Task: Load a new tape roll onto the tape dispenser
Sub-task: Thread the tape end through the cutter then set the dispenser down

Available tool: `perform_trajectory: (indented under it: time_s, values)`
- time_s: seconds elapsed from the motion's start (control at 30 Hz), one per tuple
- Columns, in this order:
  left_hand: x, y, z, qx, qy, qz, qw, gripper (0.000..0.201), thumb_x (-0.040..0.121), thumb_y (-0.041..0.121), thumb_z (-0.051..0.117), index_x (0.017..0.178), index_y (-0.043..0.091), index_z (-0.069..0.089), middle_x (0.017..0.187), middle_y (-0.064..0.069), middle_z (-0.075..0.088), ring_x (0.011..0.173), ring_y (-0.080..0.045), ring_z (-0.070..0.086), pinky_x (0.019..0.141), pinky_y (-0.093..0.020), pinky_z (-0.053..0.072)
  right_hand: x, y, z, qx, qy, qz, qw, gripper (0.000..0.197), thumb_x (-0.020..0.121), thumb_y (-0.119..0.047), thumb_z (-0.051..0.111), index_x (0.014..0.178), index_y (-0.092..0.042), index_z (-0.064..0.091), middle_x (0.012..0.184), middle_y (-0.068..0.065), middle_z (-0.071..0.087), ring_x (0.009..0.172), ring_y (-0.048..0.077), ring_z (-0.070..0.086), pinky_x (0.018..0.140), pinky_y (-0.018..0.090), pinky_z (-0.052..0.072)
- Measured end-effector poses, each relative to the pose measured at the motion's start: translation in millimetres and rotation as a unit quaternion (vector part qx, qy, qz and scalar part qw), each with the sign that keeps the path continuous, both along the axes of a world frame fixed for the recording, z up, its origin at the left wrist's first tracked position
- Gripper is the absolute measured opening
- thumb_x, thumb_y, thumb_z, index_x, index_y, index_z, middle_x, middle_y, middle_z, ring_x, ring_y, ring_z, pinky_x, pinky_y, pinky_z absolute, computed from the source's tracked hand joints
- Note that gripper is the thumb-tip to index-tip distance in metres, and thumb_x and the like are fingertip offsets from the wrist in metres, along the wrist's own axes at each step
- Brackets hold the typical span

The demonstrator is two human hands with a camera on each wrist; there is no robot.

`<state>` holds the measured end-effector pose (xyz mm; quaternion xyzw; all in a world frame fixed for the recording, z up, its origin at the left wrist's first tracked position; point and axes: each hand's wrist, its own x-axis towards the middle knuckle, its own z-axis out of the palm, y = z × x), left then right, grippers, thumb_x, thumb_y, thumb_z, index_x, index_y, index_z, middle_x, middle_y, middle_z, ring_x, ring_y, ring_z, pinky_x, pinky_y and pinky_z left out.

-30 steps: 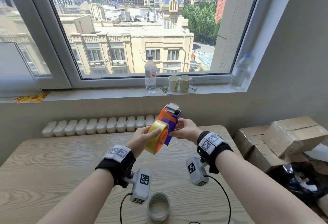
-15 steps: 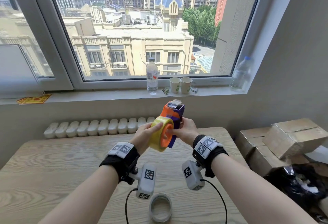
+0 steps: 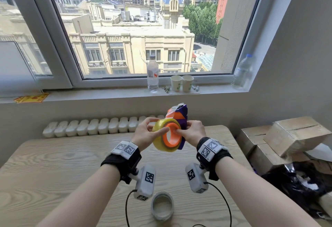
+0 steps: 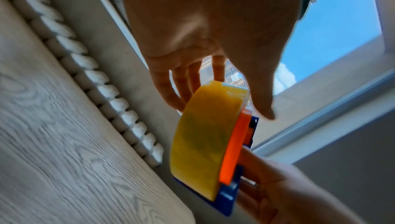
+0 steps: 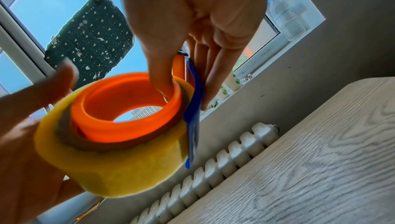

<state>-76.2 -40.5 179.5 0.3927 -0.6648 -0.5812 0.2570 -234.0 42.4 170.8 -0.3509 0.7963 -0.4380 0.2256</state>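
Observation:
The yellow tape roll (image 3: 161,145) sits around the orange hub (image 3: 170,137) of the orange-and-blue tape dispenser (image 3: 179,113), which is held up above the wooden table (image 3: 62,163). My left hand (image 3: 160,124) pinches the roll, thumb across its near face and fingers over its far edge. My right hand (image 3: 181,130) grips the dispenser, thumb inside the hub and fingers behind the blue side plate. In the right wrist view the roll (image 5: 119,173) rings the hub (image 5: 128,126) close to the blue plate (image 5: 192,126). The left wrist view shows the roll (image 4: 203,143) edge-on.
An empty tape core (image 3: 162,206) lies on the table near its front edge, between my wrists. A white radiator (image 3: 93,126) runs behind the table. A water bottle (image 3: 152,75) and two paper cups (image 3: 182,82) stand on the sill. Cardboard boxes (image 3: 291,136) stand at the right.
The roll, earlier tilted against the dispenser's side, now rings the orange hub. The dispenser has turned its hub toward me, and my right thumb has gone into the hub.

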Motion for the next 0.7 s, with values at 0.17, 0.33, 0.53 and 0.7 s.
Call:
perform_trajectory:
  time_s: [0.17,0.33,0.53,0.7]
  values:
    - [5,-1,-14,-0.093,-0.126,-0.024,0.987,0.061,0.065,0.038,0.082,0.119,0.018,0.061,0.103,-0.004,0.065,0.09,-0.019,0.066,0.082,-0.033,0.055,1,-1,-7,0.051,0.037,0.001,0.998,0.022,0.061,-0.033,0.077,0.077,-0.021,0.068,0.08,-0.002,0.074,0.08,0.017,0.07,0.077,0.033,0.056]
    - [9,-1,-32,-0.092,-0.161,-0.01,0.983,0.058,0.063,0.041,0.081,0.116,0.024,0.067,0.106,-0.005,0.07,0.085,-0.022,0.068,0.086,-0.043,0.057,11,0,-21,0.074,0.042,0.005,0.996,0.027,0.065,-0.035,0.076,0.088,-0.026,0.065,0.08,-0.007,0.065,0.084,0.017,0.066,0.08,0.029,0.053]
    - [16,0,-57,-0.03,-0.169,-0.002,0.985,0.056,0.06,0.037,0.084,0.112,0.025,0.066,0.103,-0.003,0.068,0.087,-0.022,0.07,0.076,-0.044,0.06,17,3,-49,0.095,0.005,0.038,0.995,0.03,0.068,-0.029,0.074,0.096,-0.023,0.067,0.08,-0.005,0.067,0.083,0.017,0.069,0.079,0.033,0.057]
    - [13,-1,-82,0.046,-0.147,0.009,0.988,0.042,0.069,0.021,0.082,0.107,0.021,0.065,0.085,-0.006,0.063,0.073,-0.023,0.065,0.069,-0.041,0.061,18,1,-74,0.117,0.013,0.028,0.993,0.025,0.068,-0.033,0.072,0.091,-0.022,0.071,0.084,-0.001,0.073,0.083,0.021,0.068,0.077,0.033,0.055]
